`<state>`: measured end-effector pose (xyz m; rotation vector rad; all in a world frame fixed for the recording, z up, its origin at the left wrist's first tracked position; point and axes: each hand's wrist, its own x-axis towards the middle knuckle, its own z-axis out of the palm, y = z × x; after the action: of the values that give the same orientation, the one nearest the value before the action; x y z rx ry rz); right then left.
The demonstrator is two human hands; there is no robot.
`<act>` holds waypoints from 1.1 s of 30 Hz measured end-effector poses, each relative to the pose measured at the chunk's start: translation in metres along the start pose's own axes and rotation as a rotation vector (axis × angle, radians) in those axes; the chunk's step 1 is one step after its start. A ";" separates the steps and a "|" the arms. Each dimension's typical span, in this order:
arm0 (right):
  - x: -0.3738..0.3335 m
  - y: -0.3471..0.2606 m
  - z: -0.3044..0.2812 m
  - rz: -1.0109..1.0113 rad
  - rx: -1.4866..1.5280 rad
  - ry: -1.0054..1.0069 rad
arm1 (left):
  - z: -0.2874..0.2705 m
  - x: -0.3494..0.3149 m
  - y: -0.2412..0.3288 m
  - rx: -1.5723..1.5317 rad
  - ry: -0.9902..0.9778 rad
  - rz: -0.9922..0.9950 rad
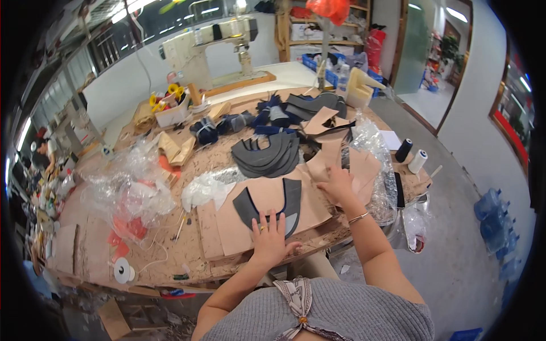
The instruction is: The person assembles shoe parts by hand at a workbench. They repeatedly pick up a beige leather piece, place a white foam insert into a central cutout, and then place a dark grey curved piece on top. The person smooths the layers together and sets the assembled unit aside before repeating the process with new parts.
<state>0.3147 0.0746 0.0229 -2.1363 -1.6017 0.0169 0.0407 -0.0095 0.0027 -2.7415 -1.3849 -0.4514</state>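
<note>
A grey U-shaped cut piece with a dark blue inner edge (244,207) lies on a flat tan sheet (222,227) in front of me. My left hand (269,241) rests on the curve of that piece, its fingers spread flat and a ring on one of them. To the right, my right hand (338,186) touches a loose pile of tan cut pieces (364,170), fingers apart. Whether its fingertips pinch an edge there is too small to make out. Beyond the tan sheet sits a stack of grey U-shaped pieces (267,156).
Clear plastic wrap (131,193) covers the table's left side; a white thread spool (123,270) stands near the front edge. Dark and white thread cones (418,161) are at the right. Tied dark bundles (205,131) and a sewing machine (210,54) are farther back.
</note>
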 end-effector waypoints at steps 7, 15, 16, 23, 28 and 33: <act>-0.006 -0.008 -0.082 -0.085 0.507 0.341 | -0.006 -0.003 -0.005 -0.138 0.097 -0.025; -0.058 -0.037 -0.082 -0.278 0.560 0.194 | 0.011 0.012 0.020 -0.190 -0.022 0.008; -0.054 -0.015 -0.076 -0.230 0.481 0.276 | 0.016 0.009 0.015 -0.214 0.026 0.008; -0.042 0.044 -0.023 -0.138 0.310 0.328 | 0.001 -0.023 -0.047 -0.089 0.064 -0.205; -0.019 0.035 0.004 -0.241 0.009 0.393 | -0.016 -0.022 -0.029 -0.203 0.165 0.048; 0.007 0.015 -0.048 -0.166 0.310 0.287 | -0.012 -0.022 -0.008 -0.078 0.005 0.108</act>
<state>0.3445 0.0605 0.0622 -1.6831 -1.4926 -0.0848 0.0191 -0.0238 0.0069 -2.8572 -1.2361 -0.5159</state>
